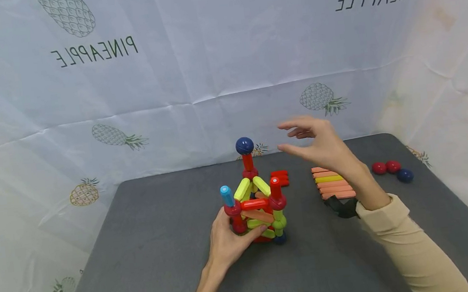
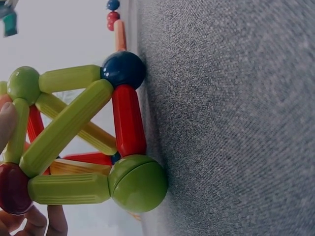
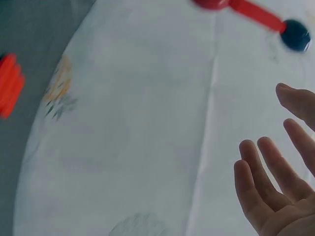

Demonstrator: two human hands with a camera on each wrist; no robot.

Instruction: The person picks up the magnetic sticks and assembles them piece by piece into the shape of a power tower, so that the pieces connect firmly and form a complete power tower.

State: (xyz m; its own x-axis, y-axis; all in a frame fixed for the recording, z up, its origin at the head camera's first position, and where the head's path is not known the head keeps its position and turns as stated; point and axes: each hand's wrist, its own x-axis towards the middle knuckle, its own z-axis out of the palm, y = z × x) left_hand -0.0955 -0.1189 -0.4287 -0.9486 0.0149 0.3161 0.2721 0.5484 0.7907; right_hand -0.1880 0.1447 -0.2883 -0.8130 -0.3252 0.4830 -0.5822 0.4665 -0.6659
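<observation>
A tower of magnetic rods and balls (image 1: 255, 204) stands on the grey table. My left hand (image 1: 225, 243) holds its lower left side, thumb across the front and the other fingers behind. At its peak a dark blue ball (image 1: 244, 146) sits on a red rod (image 1: 247, 162). A light blue rod (image 1: 227, 196) and another red rod (image 1: 275, 188) stick up from the front corners. In the left wrist view, a green ball (image 2: 139, 183) and yellow-green rods form its base. My right hand (image 1: 319, 142) hovers to the right of the peak, fingers spread and holding nothing.
A row of orange rods with one yellow rod (image 1: 329, 179) lies right of the tower. Short red rods (image 1: 280, 178) lie behind it. Two red balls (image 1: 379, 168) and a dark blue ball (image 1: 405, 175) rest near the right edge. Pineapple-print cloth (image 1: 208, 63) hangs behind the table.
</observation>
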